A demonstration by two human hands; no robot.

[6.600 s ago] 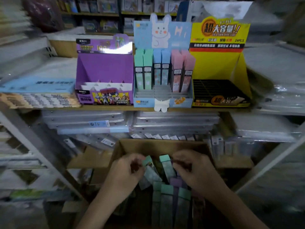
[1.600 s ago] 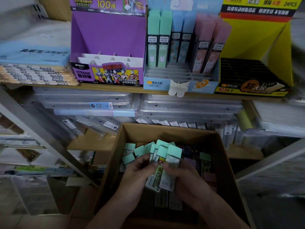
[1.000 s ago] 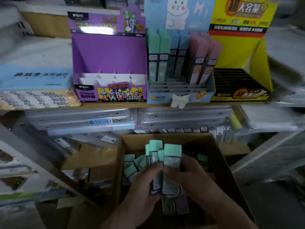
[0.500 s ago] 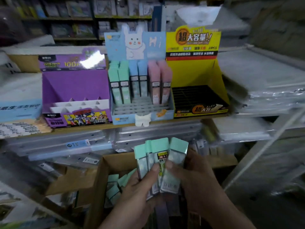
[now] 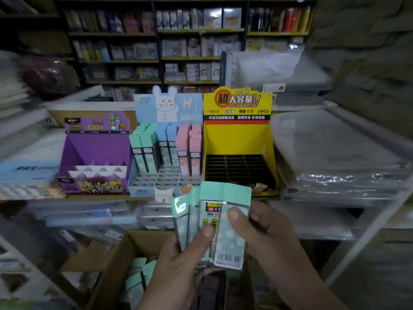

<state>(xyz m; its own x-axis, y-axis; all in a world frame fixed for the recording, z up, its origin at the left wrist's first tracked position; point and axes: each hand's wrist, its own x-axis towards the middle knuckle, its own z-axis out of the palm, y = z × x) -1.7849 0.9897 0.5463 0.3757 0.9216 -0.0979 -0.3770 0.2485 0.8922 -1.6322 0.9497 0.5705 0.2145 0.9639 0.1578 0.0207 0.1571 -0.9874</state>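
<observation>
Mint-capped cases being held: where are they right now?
Head view, lower centre: the mint-capped cases are gripped between the left hand and right hand, above the cardboard box and in front of the shelf's blue rabbit display and yellow display.

The flat clear plastic lead cases (image 5: pixel 212 222) have mint-green caps. The front one shows white daisies on pale mint and a white label with black bars, and its neighbour has a yellow, red and black label. At ten o'clock from them is a purple cardboard display box (image 5: pixel 96 151) with white dividers. At twelve o'clock, a pale blue cardboard display (image 5: pixel 143 104) bears a white rabbit (image 5: pixel 164 106) with pink cheeks and holds mint, blue and pink upright cases (image 5: pixel 166 144). At one o'clock, a yellow cardboard display box (image 5: pixel 237 139) has a red band and a black grid. At seven o'clock, a brown cardboard carton (image 5: pixel 116 260) holds mint-capped cases (image 5: pixel 136 278).
</observation>
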